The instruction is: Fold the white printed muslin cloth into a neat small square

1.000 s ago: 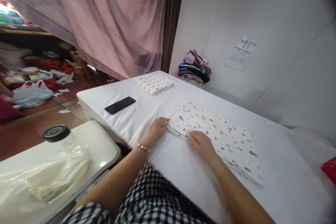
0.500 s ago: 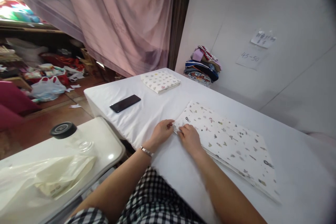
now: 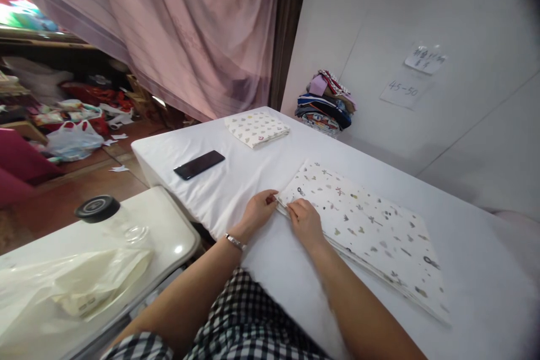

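A folded white cloth with a small plant-like print lies flat on the white-covered table. At its near left corner, my left hand pinches the edge between thumb and fingers. Just to the right, my right hand has its fingers closed on the same near edge, close to that corner. The fingertips of both hands partly hide the corner. Farther back lies a smaller folded cloth with a grey print, apart from both hands.
A black phone lies left of my hands. On the lower white side table are a clear bottle with a black lid and a crumpled plastic bag. Folded clothes are stacked by the wall. A pink curtain hangs behind.
The view has shifted very slightly. Both hands stay at the cloth's near left corner, with hardly any visible movement.
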{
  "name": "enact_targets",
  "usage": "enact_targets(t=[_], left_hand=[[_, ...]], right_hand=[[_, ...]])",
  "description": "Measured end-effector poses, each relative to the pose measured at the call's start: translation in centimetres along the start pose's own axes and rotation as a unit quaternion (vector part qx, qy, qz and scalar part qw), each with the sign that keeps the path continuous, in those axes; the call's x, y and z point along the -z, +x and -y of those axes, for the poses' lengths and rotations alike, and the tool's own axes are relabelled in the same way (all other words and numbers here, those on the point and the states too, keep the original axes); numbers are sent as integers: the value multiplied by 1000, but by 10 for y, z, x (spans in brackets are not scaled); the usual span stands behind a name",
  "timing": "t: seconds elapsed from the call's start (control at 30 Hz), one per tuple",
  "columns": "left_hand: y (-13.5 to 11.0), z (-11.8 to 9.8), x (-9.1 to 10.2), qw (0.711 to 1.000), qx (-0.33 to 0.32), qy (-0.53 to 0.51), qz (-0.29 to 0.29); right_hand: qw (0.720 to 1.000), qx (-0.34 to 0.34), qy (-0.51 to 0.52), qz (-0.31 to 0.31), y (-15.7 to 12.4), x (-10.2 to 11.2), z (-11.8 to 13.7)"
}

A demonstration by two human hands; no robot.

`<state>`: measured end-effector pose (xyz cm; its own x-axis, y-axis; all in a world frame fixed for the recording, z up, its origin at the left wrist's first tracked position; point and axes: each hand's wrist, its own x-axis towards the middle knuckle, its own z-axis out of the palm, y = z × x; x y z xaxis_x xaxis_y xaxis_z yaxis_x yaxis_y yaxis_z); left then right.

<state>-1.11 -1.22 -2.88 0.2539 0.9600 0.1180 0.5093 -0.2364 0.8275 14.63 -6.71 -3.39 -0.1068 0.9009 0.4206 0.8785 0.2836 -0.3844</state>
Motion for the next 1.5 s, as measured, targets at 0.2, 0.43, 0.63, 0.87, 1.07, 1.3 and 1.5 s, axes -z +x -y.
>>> enact_targets(t=[0.2,0.43,0.63,0.87,1.07,1.3,1.5], left_hand=[[1,-2,-1,1000,15,-7,-9],[1,1,-1,1000,4,13,-7],[-1,-1,2,1000,-10,-17,0],[0,0,1,1000,-15,-3,2],[1,1,1,1000,-20,-1,6],[2,1,0,1000,-10,-9,2],[-1,-4,3,1000,-5,-17,6]], right_hand=[[1000,21,-11,11,-2,0,1],[999,28,-7,14,-3,0,3],[1000,21,-11,19,-3,1,5],[996,-40,84,-2,-2,0,3],[989,-78,127,-23,0,-1,4],[999,-13,-23,24,1,-3,8],[999,-19,-31,20,4,-6,8]])
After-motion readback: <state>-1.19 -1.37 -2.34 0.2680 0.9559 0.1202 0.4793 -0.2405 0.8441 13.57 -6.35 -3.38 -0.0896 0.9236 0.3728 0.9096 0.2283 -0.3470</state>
